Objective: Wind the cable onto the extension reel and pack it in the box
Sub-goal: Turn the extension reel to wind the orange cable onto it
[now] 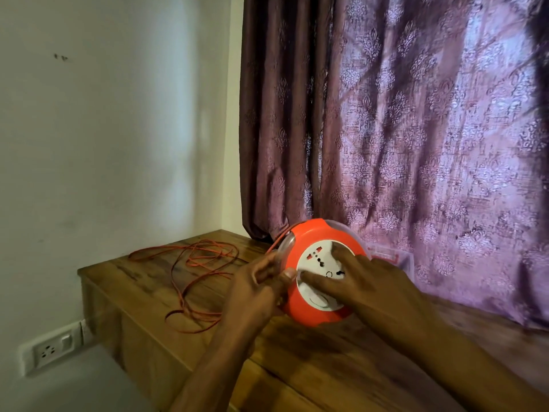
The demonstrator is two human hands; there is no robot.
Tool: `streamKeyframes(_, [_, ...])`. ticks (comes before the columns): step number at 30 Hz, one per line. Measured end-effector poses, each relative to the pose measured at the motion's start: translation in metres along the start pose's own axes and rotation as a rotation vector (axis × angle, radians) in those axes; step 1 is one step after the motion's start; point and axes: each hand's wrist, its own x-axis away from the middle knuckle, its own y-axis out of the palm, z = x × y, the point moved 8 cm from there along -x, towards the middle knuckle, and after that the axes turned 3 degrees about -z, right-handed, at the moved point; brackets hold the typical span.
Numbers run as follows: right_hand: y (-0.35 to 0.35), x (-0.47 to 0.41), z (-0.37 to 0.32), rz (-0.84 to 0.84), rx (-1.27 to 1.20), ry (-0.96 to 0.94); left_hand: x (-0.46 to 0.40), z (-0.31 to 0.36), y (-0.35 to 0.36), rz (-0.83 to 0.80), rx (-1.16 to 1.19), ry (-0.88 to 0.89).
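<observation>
I hold the orange reel [322, 272] tilted up above the wooden table [297, 367], its white socket face [322, 264] turned toward me. My left hand [261, 288] grips the reel's left edge, fingers curled round the clear rim and thumb pressed on the orange front. My right hand [365, 281] lies across the white face with straight fingers pressing on it, the forefinger stretched out toward my left thumb. The orange cable [193, 281] runs off the reel's upper left edge and lies in loose loops on the table to the left, most of it not yet wound. The table is brown with a dark grain and stands in a corner: a plain white wall [118, 129] to the left, a purple patterned curtain [416, 114] hanging behind it down to the tabletop. Low on the wall, beside the table's end, sits a white socket with a switch [52, 349]. Behind the reel, against the curtain, something red and white shows, too blurred to tell what.
</observation>
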Motion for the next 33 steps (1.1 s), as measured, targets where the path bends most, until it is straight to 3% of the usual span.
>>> streamKeyframes(4, [0.002, 0.006, 0.013, 0.025, -0.235, 0.389, 0.003, -0.001, 0.006, 0.008, 0.009, 0.001])
streamKeyframes(7, [0.010, 0.011, 0.014, 0.033, -0.316, 0.495, 0.003, -0.001, 0.010, 0.034, 0.005, 0.010])
streamKeyframes(9, [-0.001, 0.009, 0.013, 0.020, -0.252, 0.453, 0.003, -0.001, 0.008, 0.042, 0.022, 0.010])
streamKeyframes(15, [-0.025, 0.010, -0.006, 0.095, -0.051, 0.050, 0.000, 0.007, 0.002, 0.016, -0.003, 0.048])
streamKeyframes(25, [-0.019, 0.010, 0.001, 0.132, 0.140, -0.140, 0.002, 0.012, 0.006, -0.081, -0.027, 0.059])
streamKeyframes(27, [-0.015, 0.011, 0.005, 0.103, 0.067, -0.030, 0.003, 0.011, 0.009, -0.065, 0.006, 0.059])
streamKeyframes(31, [-0.006, 0.013, 0.028, 0.036, -0.272, 0.478, 0.005, 0.012, 0.017, -0.051, 0.029, 0.074])
streamKeyframes(33, [0.001, 0.016, 0.031, 0.071, -0.401, 0.552, 0.005, 0.013, 0.019, -0.047, 0.022, 0.093])
